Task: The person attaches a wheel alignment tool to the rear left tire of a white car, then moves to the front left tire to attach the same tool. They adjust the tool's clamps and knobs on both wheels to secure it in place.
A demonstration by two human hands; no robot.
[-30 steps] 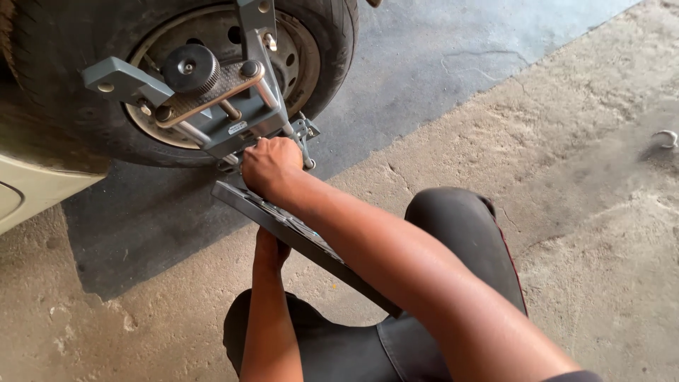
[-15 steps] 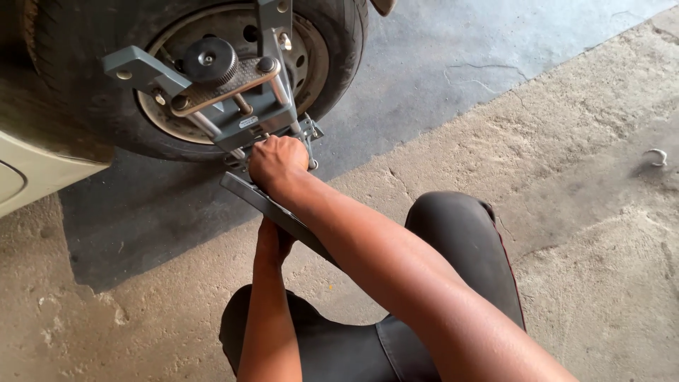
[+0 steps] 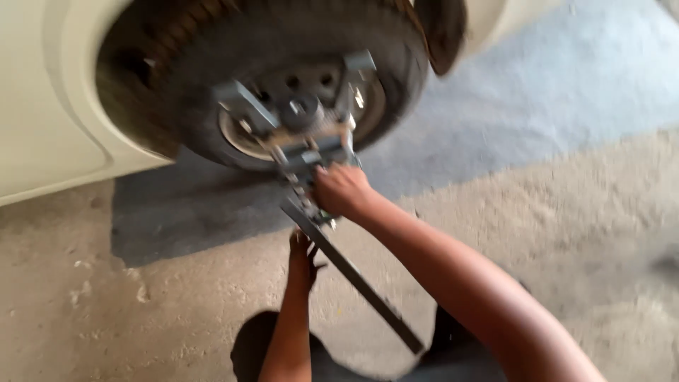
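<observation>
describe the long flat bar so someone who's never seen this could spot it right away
Start at the car wheel at top left, which carries a grey metal clamp frame on its rim. From the frame's lower end, where the right hand grips, a long flat bar slants down to the right, with the left hand beneath it. It is the only straight dark strip crossing the concrete floor.

Motion blur and cut edges hide much of the wheel work

The whole view is smeared by motion — the grey clamp (image 3: 300,131) on the wheel (image 3: 283,85) shows no fine detail, and its bolts are unreadable. The right hand (image 3: 341,191) covers the spot where the long flat bar (image 3: 353,279) meets the clamp, so its grip cannot be told. The left hand (image 3: 303,256) sits partly behind the bar — fingers unclear. Both arms, the knees and the car body (image 3: 42,106) run off the frame.
</observation>
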